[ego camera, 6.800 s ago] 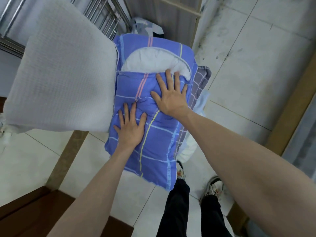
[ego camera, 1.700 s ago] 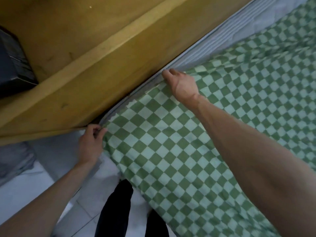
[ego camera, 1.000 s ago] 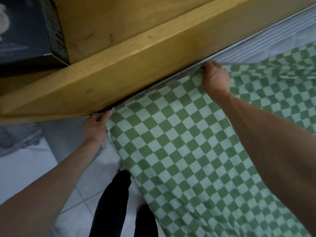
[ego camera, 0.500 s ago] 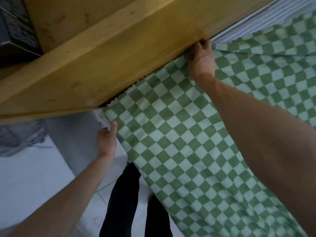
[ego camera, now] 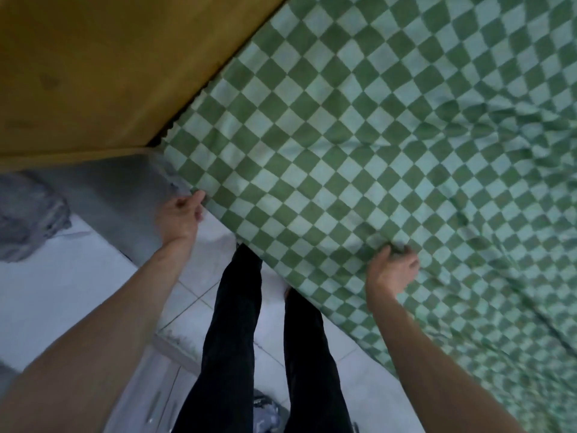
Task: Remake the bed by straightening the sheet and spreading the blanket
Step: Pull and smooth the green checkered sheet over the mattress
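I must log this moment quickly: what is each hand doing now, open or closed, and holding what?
Left hand: closed, pinching the edge of the green checked sheet.
Right hand: closed, gripping a fold of the same sheet.

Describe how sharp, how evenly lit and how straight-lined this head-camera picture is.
Head view: soft motion blur throughout, worst on the grey cloth at far left; dim, flat light without glare; wide-angle bending curves the checked sheet and the wooden board; the left hand and right hand look smeared.

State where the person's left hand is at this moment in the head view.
The left hand is left of centre, gripping the checked sheet at its near corner, just below the wooden board and above the tiled floor.
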Tool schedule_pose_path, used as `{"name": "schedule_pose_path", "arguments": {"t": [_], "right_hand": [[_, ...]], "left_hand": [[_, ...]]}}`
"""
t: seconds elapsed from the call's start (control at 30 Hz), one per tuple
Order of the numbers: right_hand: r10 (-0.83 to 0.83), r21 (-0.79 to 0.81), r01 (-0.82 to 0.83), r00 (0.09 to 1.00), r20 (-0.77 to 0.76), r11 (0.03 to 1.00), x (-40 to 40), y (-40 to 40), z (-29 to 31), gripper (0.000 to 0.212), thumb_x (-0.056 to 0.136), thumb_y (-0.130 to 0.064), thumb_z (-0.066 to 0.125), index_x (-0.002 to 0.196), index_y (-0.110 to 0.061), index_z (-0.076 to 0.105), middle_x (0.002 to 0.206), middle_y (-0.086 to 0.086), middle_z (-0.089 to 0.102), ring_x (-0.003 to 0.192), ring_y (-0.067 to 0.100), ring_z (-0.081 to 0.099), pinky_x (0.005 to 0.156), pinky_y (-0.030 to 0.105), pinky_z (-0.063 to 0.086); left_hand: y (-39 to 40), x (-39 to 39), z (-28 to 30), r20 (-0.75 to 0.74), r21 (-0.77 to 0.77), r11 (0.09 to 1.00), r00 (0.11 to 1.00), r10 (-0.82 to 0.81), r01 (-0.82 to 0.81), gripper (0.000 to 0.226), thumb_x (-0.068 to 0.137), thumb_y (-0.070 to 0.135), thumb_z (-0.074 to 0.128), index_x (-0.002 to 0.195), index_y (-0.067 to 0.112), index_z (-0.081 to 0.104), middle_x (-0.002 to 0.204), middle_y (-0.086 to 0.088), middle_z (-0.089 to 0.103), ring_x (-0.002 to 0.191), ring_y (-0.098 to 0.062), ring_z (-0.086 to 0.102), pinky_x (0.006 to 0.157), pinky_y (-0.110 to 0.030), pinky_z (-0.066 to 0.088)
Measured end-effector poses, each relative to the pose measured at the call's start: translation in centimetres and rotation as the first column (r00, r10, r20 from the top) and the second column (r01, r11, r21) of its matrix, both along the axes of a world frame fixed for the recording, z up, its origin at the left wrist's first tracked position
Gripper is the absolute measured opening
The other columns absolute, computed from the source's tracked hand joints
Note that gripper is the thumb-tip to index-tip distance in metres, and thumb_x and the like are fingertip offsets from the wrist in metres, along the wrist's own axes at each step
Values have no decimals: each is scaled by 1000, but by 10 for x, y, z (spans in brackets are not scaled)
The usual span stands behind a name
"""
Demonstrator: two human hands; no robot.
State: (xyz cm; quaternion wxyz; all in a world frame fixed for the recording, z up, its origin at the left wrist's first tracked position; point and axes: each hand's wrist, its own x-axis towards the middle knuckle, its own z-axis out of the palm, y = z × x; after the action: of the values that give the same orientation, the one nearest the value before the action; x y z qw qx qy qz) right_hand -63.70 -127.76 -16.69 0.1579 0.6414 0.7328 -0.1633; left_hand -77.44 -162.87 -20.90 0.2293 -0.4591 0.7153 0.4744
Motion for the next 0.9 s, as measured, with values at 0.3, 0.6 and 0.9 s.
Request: {"name": "schedule_pose_path", "arguments": {"t": [0.3,0.6,0.9], "right_hand": [[-920,-383,894,330,209,234,145,-49,-2,26,100,-26,57,123,-17,52,96,2,55,88,21,60,78,31,50],[-997,-613,788,-78,-8,-56,176,-76,-13,34,106,-22,52,136,-6,54,115,9,66,106,20,65,98,37,55],[-943,-637,771,209,259,-4,239,-105,-18,32,105,-25,52,132,-9,56,99,6,61,92,20,60,94,41,54]], "left_hand": [[1,-1,13,-24,-143,986,996,-87,83,34,103,39,58,88,9,60,67,1,59,48,-1,54,46,-15,45],[72,99,15,385,328,893,819,-425,309,28,91,32,77,112,14,69,110,-1,72,98,-13,68,78,-30,59],[88,142,1,240,83,958,928,-286,274,26,98,16,68,74,14,60,60,4,65,51,-4,62,52,-19,53]]}}
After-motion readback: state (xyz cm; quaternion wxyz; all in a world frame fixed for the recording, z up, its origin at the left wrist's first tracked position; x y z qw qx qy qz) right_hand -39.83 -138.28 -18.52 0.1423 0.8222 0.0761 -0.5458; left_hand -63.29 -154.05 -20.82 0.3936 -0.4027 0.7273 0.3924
